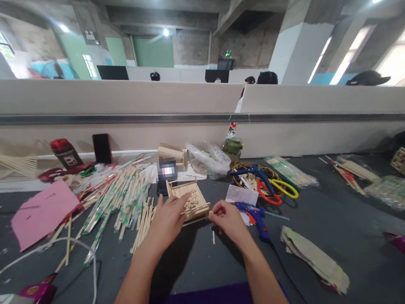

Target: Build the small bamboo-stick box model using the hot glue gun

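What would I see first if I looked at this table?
Right in the middle, the left hand and right hand touch a small wooden stick frame. Left of it lies a big messy pile of chopsticks beside a pink paper sheet. To the right sit a blue glue gun and bright red and yellow scissors.

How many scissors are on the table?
2: red-handled scissors and yellow-handled scissors, side by side just past the blue glue gun, right of the right hand. Clutter may hide more.
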The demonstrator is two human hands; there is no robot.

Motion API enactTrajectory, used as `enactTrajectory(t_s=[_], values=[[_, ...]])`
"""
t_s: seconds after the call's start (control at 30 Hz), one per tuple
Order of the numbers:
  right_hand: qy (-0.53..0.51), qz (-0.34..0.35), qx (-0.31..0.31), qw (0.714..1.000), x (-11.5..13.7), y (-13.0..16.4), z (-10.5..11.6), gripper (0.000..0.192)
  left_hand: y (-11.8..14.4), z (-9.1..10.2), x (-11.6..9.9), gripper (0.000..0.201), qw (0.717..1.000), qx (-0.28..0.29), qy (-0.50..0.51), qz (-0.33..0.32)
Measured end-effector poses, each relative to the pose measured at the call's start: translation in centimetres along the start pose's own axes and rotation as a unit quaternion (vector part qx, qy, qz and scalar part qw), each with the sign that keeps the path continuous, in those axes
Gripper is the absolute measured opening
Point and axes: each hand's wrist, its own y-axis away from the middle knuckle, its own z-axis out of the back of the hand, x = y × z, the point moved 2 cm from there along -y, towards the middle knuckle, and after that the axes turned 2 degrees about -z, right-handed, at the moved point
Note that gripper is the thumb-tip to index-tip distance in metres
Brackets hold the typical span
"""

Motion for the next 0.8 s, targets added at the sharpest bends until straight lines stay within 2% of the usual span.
enactTrajectory(t_s=[0.1,0.33,0.6,0.8], values=[[-0.029,-0.009,0.004,1.0,0.13,0.07,-0.62,0.016,0.0,-0.04,0.01,0.056,1.0,0.001,0.0,0.002],[-0.041,0.02,-0.043,0.998,-0.44,-0.41,-0.79,0.033,0.0,-0.1,0.04,0.056,1.0,0.002,-0.008,-0.003],[0.0,0.056,-0.026,0.998,-0.47,-0.68,-1.08,0.021,-0.04,-0.18,0.08,0.056,1.0,0.009,-0.009,-0.006],[0.02,0.065,-0.035,0.997,-0.18,-0.61,-1.03,0.018,0.02,-0.19,0.12,0.056,1.0,0.001,-0.011,-0.011]])
